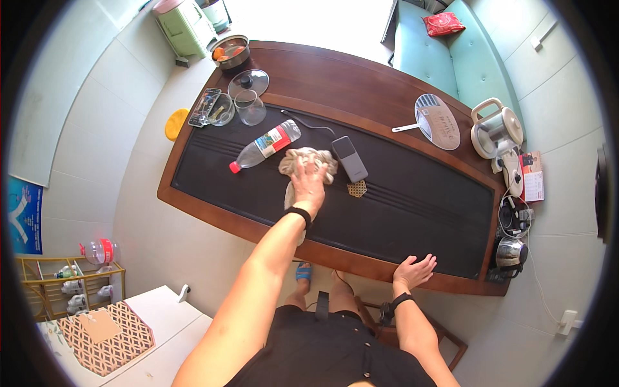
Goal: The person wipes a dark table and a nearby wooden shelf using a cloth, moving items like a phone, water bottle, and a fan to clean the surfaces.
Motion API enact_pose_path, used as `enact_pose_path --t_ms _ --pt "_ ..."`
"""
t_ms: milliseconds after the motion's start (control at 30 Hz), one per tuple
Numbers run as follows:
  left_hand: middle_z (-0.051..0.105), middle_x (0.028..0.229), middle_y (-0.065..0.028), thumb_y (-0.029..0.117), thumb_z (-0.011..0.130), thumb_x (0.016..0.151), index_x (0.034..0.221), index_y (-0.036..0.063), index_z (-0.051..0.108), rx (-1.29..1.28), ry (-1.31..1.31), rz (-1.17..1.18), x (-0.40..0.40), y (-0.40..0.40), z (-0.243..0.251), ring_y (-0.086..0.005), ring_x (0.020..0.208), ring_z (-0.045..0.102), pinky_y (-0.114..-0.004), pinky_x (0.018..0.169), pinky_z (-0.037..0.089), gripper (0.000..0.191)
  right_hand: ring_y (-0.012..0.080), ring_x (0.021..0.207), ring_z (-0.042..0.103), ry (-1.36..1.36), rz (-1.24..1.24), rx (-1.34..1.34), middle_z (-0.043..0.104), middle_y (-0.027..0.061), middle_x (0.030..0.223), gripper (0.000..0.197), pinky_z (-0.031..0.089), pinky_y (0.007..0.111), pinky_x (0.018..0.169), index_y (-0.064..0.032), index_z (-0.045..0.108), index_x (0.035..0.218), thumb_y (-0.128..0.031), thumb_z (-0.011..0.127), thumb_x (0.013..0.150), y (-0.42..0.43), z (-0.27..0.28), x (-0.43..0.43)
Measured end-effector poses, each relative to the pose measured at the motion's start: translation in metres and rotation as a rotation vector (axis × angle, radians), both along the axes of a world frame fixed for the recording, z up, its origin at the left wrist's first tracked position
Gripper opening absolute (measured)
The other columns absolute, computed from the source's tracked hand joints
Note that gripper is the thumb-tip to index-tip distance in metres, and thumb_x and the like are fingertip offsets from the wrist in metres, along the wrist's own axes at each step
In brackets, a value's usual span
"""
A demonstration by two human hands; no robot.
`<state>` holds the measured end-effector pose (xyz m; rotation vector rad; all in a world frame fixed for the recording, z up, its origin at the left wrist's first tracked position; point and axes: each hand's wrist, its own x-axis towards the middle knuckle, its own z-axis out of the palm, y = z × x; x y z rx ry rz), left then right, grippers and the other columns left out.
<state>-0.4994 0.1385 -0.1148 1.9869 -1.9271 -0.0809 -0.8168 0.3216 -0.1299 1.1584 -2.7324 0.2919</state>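
My left hand [309, 186] lies over a bunched beige cloth [287, 164] on the dark inset panel of a wooden table [425, 208], its fingers spread on the fabric. A tail of the cloth hangs towards the near table edge beneath my wrist. A clear plastic bottle [266, 146] with a red cap lies on its side just left of the cloth. To the right sits a grey power bank [350, 158] with a short cable, beside a small patterned hexagonal coaster [357, 189]. My right hand [415, 272] rests at the near wooden rim, holding nothing.
A phone [205, 107], a glass bowl [221, 110], a glass cup [250, 107], a glass lid [248, 83] and a pot of fruit [230, 52] crowd the left end. A hand fan [437, 122] and a glass kettle [498, 128] stand right. A wooden chair [449, 338] is behind.
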Motion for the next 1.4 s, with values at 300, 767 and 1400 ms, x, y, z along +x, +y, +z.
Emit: enact_pose_path --t_ms 300,767,1400 --pt "0.045 0.14 -0.0101 0.0 0.061 0.074 0.115 0.0195 0.065 -0.011 0.105 -0.386 -0.027 0.082 0.022 -0.039 0.134 0.035 -0.054 0.095 0.04 0.046 0.0312 0.143 0.03 -0.038 -0.023 0.015 0.037 0.0168 0.151 0.053 0.022 0.053 0.116 -0.0038 0.041 0.14 -0.024 0.052 0.091 -0.004 0.005 0.005" --pt "0.043 0.146 -0.0054 -0.001 0.06 0.077 0.125 0.0247 0.059 -0.075 -0.141 -0.247 0.154 0.134 0.013 -0.0344 0.141 0.032 -0.066 0.111 0.022 0.054 0.0315 0.14 0.034 0.018 0.02 -0.08 0.042 0.016 0.148 0.053 0.025 0.055 0.114 -0.0051 0.045 0.136 -0.026 0.054 0.088 -0.002 -0.005 0.002" --pt "0.041 0.146 -0.0045 0.013 0.067 0.077 0.135 0.0275 0.052 -0.018 -0.235 0.009 0.09 0.139 0.025 -0.0293 0.121 0.046 -0.049 0.094 0.04 0.061 0.0318 0.141 0.033 0.019 -0.01 -0.064 0.041 0.0166 0.147 0.051 0.024 0.055 0.114 -0.0052 0.046 0.135 -0.026 0.054 0.089 -0.005 -0.001 0.005"
